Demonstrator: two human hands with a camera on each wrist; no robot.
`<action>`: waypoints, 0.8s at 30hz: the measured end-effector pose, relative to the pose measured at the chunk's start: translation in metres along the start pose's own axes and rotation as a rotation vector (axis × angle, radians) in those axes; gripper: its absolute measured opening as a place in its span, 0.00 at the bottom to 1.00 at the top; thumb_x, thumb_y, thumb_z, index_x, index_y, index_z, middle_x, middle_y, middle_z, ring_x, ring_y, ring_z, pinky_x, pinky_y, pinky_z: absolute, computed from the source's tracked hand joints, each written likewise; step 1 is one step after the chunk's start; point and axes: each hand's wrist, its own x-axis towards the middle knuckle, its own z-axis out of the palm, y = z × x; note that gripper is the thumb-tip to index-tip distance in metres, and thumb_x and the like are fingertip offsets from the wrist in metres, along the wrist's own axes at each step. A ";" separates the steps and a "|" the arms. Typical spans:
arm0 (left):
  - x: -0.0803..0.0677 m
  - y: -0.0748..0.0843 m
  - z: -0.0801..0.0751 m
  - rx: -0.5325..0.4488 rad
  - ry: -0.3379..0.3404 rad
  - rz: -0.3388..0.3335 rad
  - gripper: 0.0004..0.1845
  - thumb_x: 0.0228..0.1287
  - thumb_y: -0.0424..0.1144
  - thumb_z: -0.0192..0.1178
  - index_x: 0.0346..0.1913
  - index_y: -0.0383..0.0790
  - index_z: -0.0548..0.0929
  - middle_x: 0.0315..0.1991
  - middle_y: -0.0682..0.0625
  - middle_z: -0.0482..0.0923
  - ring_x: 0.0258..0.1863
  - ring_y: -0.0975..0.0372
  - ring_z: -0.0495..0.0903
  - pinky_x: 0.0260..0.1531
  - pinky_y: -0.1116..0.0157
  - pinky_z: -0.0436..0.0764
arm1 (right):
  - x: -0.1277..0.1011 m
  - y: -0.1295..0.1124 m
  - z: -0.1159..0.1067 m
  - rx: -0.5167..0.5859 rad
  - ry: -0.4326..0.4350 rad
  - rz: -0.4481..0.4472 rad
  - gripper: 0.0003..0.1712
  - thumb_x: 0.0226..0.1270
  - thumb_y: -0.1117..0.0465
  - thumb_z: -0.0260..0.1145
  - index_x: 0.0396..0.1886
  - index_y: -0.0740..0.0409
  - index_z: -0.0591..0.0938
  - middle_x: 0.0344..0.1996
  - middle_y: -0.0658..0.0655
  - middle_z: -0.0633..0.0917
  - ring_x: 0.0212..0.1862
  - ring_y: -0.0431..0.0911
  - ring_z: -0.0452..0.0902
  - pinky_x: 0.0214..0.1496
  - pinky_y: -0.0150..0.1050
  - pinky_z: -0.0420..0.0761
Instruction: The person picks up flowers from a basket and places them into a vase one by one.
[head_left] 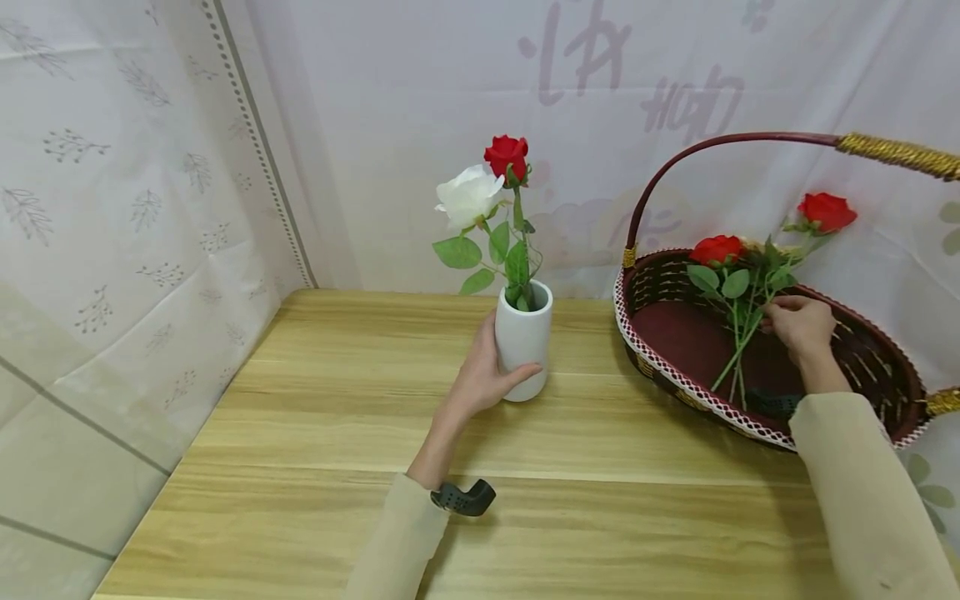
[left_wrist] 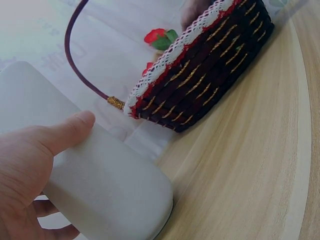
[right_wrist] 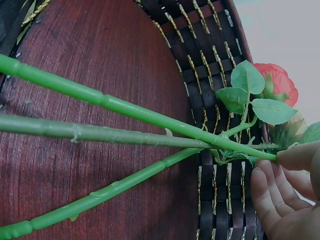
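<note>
My left hand (head_left: 478, 375) grips a white cylindrical vase (head_left: 522, 350) standing on the table, thumb across its front. In the vase are a white artificial rose (head_left: 469, 197) and a red one (head_left: 507, 157), with green leaves. Over at the right, my right hand (head_left: 804, 323) is inside the wicker basket (head_left: 660, 371), pinching a green rose stem (right_wrist: 145, 119) between thumb and fingers. Two other stems cross under it. A red rose (head_left: 827, 212) rises above the hand; another red rose (head_left: 717, 249) leans at the basket's back left. A pale bloom behind the leaves is mostly hidden.
The basket's tall arched handle (head_left: 697, 148) spans above the flowers, wrapped in gold cord. White lace trims its rim. Behind the wooden table (head_left: 315, 417) hangs a pale printed curtain (head_left: 375, 125), with another at the left.
</note>
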 end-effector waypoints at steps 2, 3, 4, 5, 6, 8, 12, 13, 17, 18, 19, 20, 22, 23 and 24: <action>0.000 0.000 0.000 0.000 0.000 0.000 0.57 0.57 0.47 0.76 0.80 0.43 0.48 0.71 0.42 0.61 0.65 0.52 0.68 0.64 0.48 0.70 | 0.000 0.000 0.000 0.015 0.009 0.003 0.24 0.74 0.60 0.57 0.60 0.74 0.74 0.13 0.34 0.77 0.19 0.32 0.80 0.24 0.29 0.80; 0.000 0.001 0.000 0.000 0.000 -0.001 0.57 0.57 0.47 0.76 0.80 0.43 0.48 0.71 0.42 0.61 0.65 0.52 0.68 0.64 0.48 0.70 | 0.000 0.000 0.000 0.026 0.015 0.005 0.23 0.73 0.60 0.56 0.59 0.73 0.75 0.12 0.34 0.77 0.19 0.32 0.80 0.23 0.29 0.80; -0.001 0.001 0.000 0.000 0.000 -0.001 0.57 0.57 0.47 0.76 0.80 0.43 0.48 0.71 0.42 0.61 0.65 0.51 0.68 0.64 0.48 0.70 | 0.000 0.000 0.000 0.037 0.022 0.006 0.21 0.73 0.61 0.56 0.58 0.72 0.75 0.12 0.34 0.77 0.19 0.32 0.79 0.23 0.28 0.80; -0.001 0.001 0.000 0.001 0.001 -0.003 0.57 0.57 0.47 0.76 0.80 0.43 0.48 0.71 0.42 0.61 0.65 0.51 0.68 0.64 0.48 0.69 | 0.000 0.000 0.000 0.045 0.027 0.006 0.20 0.73 0.61 0.56 0.57 0.71 0.75 0.13 0.34 0.77 0.19 0.32 0.79 0.23 0.28 0.80; -0.001 0.001 0.000 0.002 0.002 -0.002 0.57 0.57 0.47 0.76 0.80 0.43 0.48 0.71 0.42 0.61 0.65 0.51 0.68 0.64 0.48 0.69 | -0.001 0.000 0.000 0.047 0.030 0.007 0.19 0.72 0.61 0.56 0.56 0.69 0.76 0.13 0.34 0.77 0.18 0.31 0.79 0.23 0.28 0.80; -0.001 0.001 0.000 0.003 0.004 0.000 0.57 0.57 0.47 0.77 0.80 0.42 0.48 0.71 0.41 0.61 0.65 0.51 0.68 0.64 0.47 0.69 | -0.001 -0.002 -0.001 0.046 0.037 0.010 0.17 0.72 0.61 0.57 0.54 0.66 0.76 0.14 0.34 0.77 0.18 0.30 0.78 0.23 0.28 0.79; -0.001 0.001 0.000 0.010 0.005 0.002 0.57 0.57 0.47 0.77 0.80 0.42 0.48 0.71 0.41 0.60 0.66 0.50 0.67 0.64 0.47 0.69 | -0.002 -0.005 -0.002 0.031 0.043 0.009 0.14 0.72 0.59 0.57 0.52 0.61 0.77 0.15 0.34 0.76 0.19 0.30 0.78 0.23 0.28 0.79; -0.001 0.001 0.000 0.011 0.004 -0.002 0.57 0.57 0.47 0.76 0.80 0.42 0.48 0.72 0.41 0.60 0.66 0.50 0.67 0.64 0.47 0.69 | -0.002 -0.007 -0.001 0.036 0.047 0.008 0.14 0.72 0.59 0.57 0.52 0.61 0.77 0.15 0.34 0.76 0.19 0.29 0.78 0.23 0.28 0.79; -0.001 0.000 0.000 0.011 0.002 -0.012 0.57 0.58 0.48 0.76 0.80 0.43 0.47 0.72 0.42 0.60 0.66 0.51 0.67 0.64 0.48 0.69 | -0.005 -0.011 -0.001 0.058 0.058 0.000 0.10 0.71 0.61 0.57 0.49 0.59 0.77 0.16 0.33 0.76 0.18 0.30 0.77 0.23 0.27 0.78; -0.001 0.000 0.000 0.010 0.000 -0.014 0.57 0.58 0.48 0.76 0.80 0.43 0.47 0.72 0.42 0.60 0.66 0.52 0.67 0.64 0.48 0.69 | -0.005 -0.013 -0.001 0.072 0.060 0.001 0.10 0.71 0.61 0.57 0.48 0.58 0.76 0.16 0.33 0.76 0.18 0.30 0.77 0.23 0.27 0.78; -0.001 0.000 0.000 0.010 -0.002 -0.016 0.57 0.58 0.48 0.76 0.80 0.44 0.47 0.72 0.43 0.60 0.66 0.52 0.67 0.65 0.48 0.69 | -0.006 -0.014 -0.002 0.082 0.061 0.003 0.09 0.70 0.62 0.57 0.48 0.58 0.76 0.16 0.33 0.76 0.18 0.30 0.78 0.23 0.27 0.78; 0.000 0.000 0.000 0.008 -0.002 -0.012 0.57 0.58 0.48 0.76 0.80 0.44 0.47 0.72 0.43 0.60 0.66 0.52 0.67 0.65 0.48 0.69 | -0.006 -0.015 -0.003 0.093 0.065 0.001 0.09 0.70 0.62 0.57 0.47 0.59 0.76 0.16 0.32 0.76 0.18 0.30 0.78 0.22 0.27 0.78; 0.000 0.000 0.000 0.005 -0.005 -0.010 0.57 0.58 0.47 0.76 0.80 0.44 0.47 0.72 0.43 0.60 0.66 0.52 0.67 0.65 0.49 0.69 | -0.007 -0.018 -0.004 0.105 0.072 -0.005 0.10 0.70 0.63 0.57 0.48 0.60 0.77 0.15 0.31 0.76 0.18 0.30 0.78 0.22 0.26 0.78; 0.000 0.000 0.000 0.005 -0.004 -0.010 0.57 0.58 0.47 0.76 0.80 0.44 0.47 0.72 0.43 0.60 0.66 0.52 0.67 0.65 0.49 0.69 | -0.007 -0.019 -0.005 0.106 0.076 -0.011 0.11 0.70 0.63 0.57 0.49 0.61 0.77 0.15 0.31 0.76 0.18 0.30 0.78 0.23 0.26 0.78; 0.000 0.000 0.000 0.005 -0.002 -0.009 0.57 0.58 0.47 0.76 0.80 0.44 0.47 0.72 0.43 0.60 0.66 0.52 0.67 0.64 0.48 0.69 | -0.007 -0.020 -0.005 0.105 0.080 -0.020 0.13 0.70 0.63 0.57 0.50 0.62 0.77 0.15 0.30 0.76 0.18 0.29 0.78 0.23 0.26 0.78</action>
